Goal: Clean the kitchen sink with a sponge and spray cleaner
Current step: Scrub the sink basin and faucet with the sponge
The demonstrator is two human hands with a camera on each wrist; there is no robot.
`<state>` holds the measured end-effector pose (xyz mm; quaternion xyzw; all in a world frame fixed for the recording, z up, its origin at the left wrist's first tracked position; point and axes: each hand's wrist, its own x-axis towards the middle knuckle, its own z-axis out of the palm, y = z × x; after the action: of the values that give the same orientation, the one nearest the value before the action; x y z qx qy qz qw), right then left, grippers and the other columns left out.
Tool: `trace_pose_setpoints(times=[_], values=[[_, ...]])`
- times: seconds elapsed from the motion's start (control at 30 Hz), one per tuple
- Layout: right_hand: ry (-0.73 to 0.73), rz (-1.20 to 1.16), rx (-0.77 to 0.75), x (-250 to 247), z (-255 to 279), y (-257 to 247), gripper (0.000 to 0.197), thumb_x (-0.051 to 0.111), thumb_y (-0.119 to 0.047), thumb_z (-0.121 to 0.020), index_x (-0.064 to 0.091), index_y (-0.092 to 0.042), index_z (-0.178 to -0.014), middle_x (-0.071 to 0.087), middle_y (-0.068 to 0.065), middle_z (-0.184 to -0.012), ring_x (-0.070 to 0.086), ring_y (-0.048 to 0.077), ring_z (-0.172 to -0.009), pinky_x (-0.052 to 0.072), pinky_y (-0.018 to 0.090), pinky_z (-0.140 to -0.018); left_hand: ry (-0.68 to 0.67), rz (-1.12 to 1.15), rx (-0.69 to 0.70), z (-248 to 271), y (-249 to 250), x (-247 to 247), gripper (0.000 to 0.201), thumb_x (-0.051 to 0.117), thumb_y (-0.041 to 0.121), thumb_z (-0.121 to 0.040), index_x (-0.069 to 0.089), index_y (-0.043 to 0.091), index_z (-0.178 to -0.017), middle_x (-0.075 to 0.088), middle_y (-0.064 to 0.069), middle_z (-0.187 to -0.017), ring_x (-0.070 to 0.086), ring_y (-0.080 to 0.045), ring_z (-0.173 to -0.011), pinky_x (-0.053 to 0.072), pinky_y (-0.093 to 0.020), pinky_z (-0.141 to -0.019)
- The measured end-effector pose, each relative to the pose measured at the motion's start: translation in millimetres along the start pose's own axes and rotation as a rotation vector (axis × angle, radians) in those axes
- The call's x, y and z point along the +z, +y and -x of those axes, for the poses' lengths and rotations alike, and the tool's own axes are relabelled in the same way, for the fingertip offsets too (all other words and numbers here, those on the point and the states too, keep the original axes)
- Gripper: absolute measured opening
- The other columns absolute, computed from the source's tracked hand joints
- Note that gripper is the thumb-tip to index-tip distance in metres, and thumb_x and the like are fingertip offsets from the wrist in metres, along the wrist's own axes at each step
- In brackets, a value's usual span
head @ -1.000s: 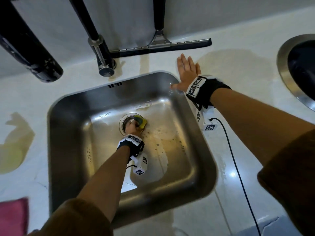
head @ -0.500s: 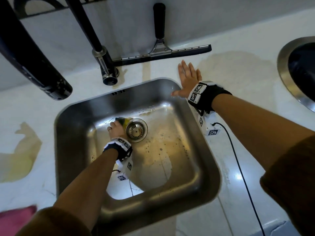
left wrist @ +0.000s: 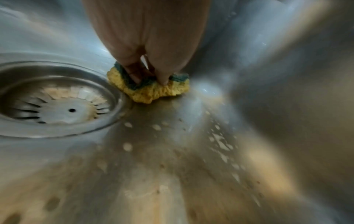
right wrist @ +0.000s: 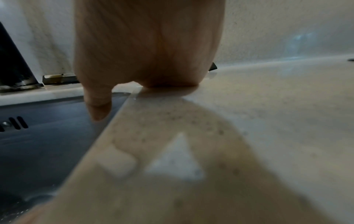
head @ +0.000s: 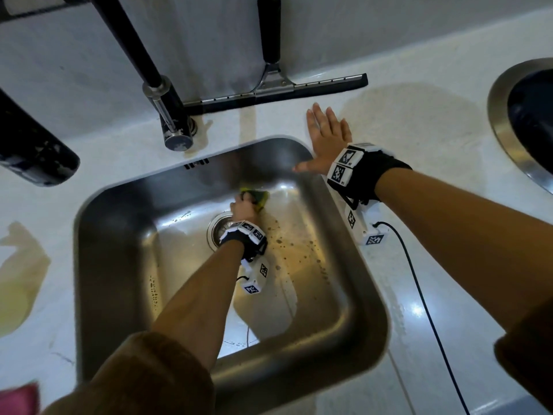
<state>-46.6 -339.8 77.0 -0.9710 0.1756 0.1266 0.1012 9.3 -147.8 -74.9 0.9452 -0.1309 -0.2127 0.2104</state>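
Scrubbing beyond the drain (head: 220,232): left hand (head: 244,209) clenched on sponge (head: 258,196) for pressure; right hand (head: 327,142) flat, released, bracing on bench (head: 419,121) beside the drain's sink (head: 353,223).

Black squeegee (head: 269,91) leaning on the wall behind the tap (head: 170,121), pale surface (head: 419,139) with yellowish stains, round steel-rimmed dark basin (head: 508,139) at far right, pink cloth (head: 18,398) at lower left
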Motion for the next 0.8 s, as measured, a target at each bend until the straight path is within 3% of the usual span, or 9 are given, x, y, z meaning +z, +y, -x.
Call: trace_pose_setpoints(times=[0.1,0.2,0.27,0.33,0.47,0.53,0.63,0.7,0.8], values=[[-0.013,0.004,0.000,-2,1,0,0.116,0.061,-0.062,-0.076,-0.014,-0.012,-0.149,-0.021,0.004,-0.157,-0.018,0.028,-0.145,-0.008,0.045,-0.117,-0.088,-0.062,0.268,19,20,19,0.034,0.047,-0.002,-0.085,0.055,0.006,-0.117,0.048,-0.015,-0.129,0.043,-0.034,-0.114,0.035,-0.040,-0.096],[-0.029,0.004,0.002,-4,2,0,0.116,0.061,-0.062,-0.076,-0.015,-0.013,-0.148,-0.021,0.004,-0.157,-0.018,0.027,-0.145,-0.008,0.046,-0.117,-0.193,-0.118,0.419,40,18,33,0.030,0.052,-0.002,-0.078,0.056,0.008,-0.107,0.051,-0.011,-0.122,0.044,-0.031,-0.108,0.038,-0.038,-0.094],[-0.035,0.004,0.006,-6,3,-1,0.117,0.062,-0.062,-0.076,-0.015,-0.013,-0.148,-0.021,0.004,-0.157,-0.018,0.028,-0.145,-0.007,0.046,-0.117,-0.282,-0.200,0.500,55,6,35,0.035,0.057,0.000,-0.076,0.054,0.008,-0.110,0.048,-0.010,-0.123,0.044,-0.030,-0.109,0.040,-0.040,-0.095],[-0.040,-0.006,0.005,-7,4,-1,0.117,0.062,-0.061,-0.076,-0.015,-0.013,-0.148,-0.021,0.004,-0.157,-0.018,0.028,-0.145,-0.007,0.046,-0.117,-0.339,-0.308,0.546,66,-11,30,0.036,0.052,0.004,-0.084,0.048,0.008,-0.120,0.042,-0.009,-0.131,0.041,-0.030,-0.117,0.038,-0.037,-0.097],[-0.042,-0.016,0.000,-8,6,-2,0.117,0.063,-0.060,-0.075,-0.014,-0.012,-0.148,-0.021,0.005,-0.157,-0.018,0.028,-0.145,-0.007,0.046,-0.117,-0.280,-0.353,0.466,70,-51,5,0.032,0.040,0.013,-0.095,0.043,0.003,-0.125,0.041,-0.016,-0.132,0.041,-0.032,-0.121,0.035,-0.040,-0.104],[-0.035,-0.013,0.000,-7,6,-2,0.117,0.063,-0.061,-0.075,-0.014,-0.012,-0.148,-0.020,0.005,-0.157,-0.017,0.028,-0.145,-0.007,0.046,-0.117,-0.107,-0.224,0.238,62,-62,-8,0.033,0.037,0.016,-0.093,0.044,0.003,-0.122,0.042,-0.017,-0.126,0.043,-0.033,-0.116,0.037,-0.042,-0.103],[-0.030,-0.015,-0.002,-6,6,-2,0.118,0.063,-0.061,-0.074,-0.014,-0.012,-0.148,-0.020,0.005,-0.157,-0.018,0.028,-0.145,-0.008,0.046,-0.117,0.078,-0.168,0.031,34,-60,-19,0.038,0.036,-0.008,-0.088,0.042,-0.004,-0.125,0.038,-0.022,-0.130,0.037,-0.038,-0.118,0.034,-0.043,-0.100],[-0.032,-0.005,-0.004,-6,5,-1,0.118,0.063,-0.062,-0.074,-0.014,-0.012,-0.149,-0.021,0.005,-0.157,-0.018,0.029,-0.145,-0.007,0.047,-0.117,0.091,-0.164,0.056,17,-47,-20,0.043,0.037,-0.011,-0.085,0.044,-0.002,-0.127,0.037,-0.022,-0.131,0.037,-0.040,-0.118,0.034,-0.044,-0.099],[-0.033,0.008,-0.004,-5,3,0,0.119,0.063,-0.063,-0.073,-0.014,-0.012,-0.148,-0.021,0.005,-0.157,-0.018,0.029,-0.145,-0.006,0.047,-0.118,0.004,-0.131,0.110,8,-18,-15,0.034,0.038,0.000,-0.094,0.047,0.004,-0.126,0.034,-0.018,-0.136,0.035,-0.041,-0.119,0.034,-0.048,-0.101]])
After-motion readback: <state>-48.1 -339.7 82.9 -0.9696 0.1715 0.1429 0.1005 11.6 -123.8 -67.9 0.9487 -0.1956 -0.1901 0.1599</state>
